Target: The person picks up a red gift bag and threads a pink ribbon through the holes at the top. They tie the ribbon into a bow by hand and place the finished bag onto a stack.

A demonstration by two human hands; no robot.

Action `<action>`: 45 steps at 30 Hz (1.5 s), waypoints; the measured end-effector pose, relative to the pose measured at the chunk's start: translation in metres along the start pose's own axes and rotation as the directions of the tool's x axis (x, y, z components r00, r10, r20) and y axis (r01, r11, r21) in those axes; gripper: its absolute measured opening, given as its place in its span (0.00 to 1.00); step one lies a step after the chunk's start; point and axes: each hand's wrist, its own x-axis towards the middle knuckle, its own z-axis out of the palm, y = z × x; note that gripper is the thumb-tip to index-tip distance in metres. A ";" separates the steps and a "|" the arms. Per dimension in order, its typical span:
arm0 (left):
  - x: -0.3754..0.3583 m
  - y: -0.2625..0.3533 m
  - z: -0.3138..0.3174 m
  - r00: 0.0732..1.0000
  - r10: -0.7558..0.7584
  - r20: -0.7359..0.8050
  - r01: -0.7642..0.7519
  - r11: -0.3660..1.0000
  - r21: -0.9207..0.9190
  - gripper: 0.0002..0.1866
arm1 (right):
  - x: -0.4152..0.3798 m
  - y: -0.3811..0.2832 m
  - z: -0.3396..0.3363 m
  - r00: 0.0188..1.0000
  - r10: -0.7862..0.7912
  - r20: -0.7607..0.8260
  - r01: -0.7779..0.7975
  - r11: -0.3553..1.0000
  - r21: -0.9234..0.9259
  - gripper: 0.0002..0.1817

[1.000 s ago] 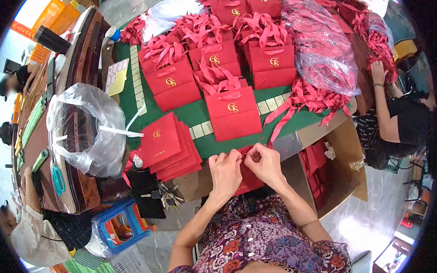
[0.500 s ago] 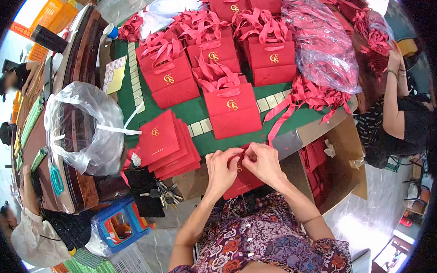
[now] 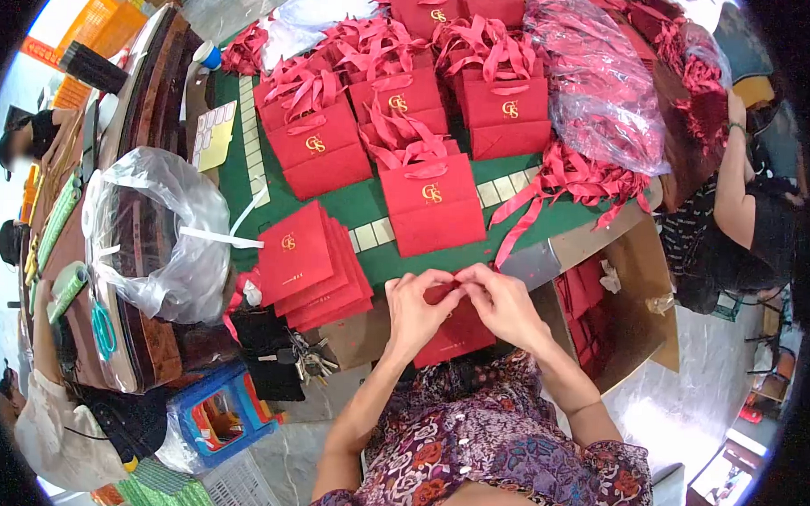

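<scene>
Low in front of me is a red paper gift bag [image 3: 456,342], its lower part showing beneath my hands and its upper part mostly covered by them. My left hand [image 3: 418,312] pinches at the bag's top edge, thumb against fingertips. Close beside it, my right hand [image 3: 507,312] is pinched at the same edge, and the fingertips of both hands nearly meet. Whether a ribbon is between the fingers, I cannot tell. Just beyond stands a red bag with ribbon handles [image 3: 438,209]. To the left lies a fanned stack of flat red bags [image 3: 302,258].
Finished-looking bags with ribbons [image 3: 315,152] crowd the green tabletop [image 3: 391,270]. Loose red ribbons [image 3: 595,184] and a plastic-wrapped bundle [image 3: 598,90] lie right. An open cardboard box [image 3: 639,324] holds red bags. Keys [image 3: 312,361] lie left; another person's arm [image 3: 736,175] is at right.
My hands have shifted slightly right, still pinching at the bag's top edge, and the right wrist has turned a little. The person's arm at the right has moved.
</scene>
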 end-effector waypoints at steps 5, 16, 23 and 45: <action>0.001 0.018 -0.008 0.999 0.028 -0.045 -0.026 0.999 0.039 0.08 | 0.012 -0.013 -0.013 0.991 -0.089 -0.097 0.080 0.993 -0.086 0.07; -0.013 0.020 -0.014 0.881 0.471 -0.055 -0.439 0.854 0.280 0.08 | 0.051 -0.017 -0.044 0.849 0.165 0.502 -0.210 0.977 0.035 0.08; -0.014 0.017 -0.018 0.851 0.523 -0.037 -0.498 0.829 0.255 0.07 | 0.055 0.010 -0.038 0.828 -0.175 0.533 0.141 0.985 0.105 0.09; 0.006 -0.009 0.000 0.972 0.045 -0.229 -0.004 0.985 0.173 0.05 | -0.016 0.008 -0.048 0.950 -0.197 0.241 0.272 0.902 -0.336 0.12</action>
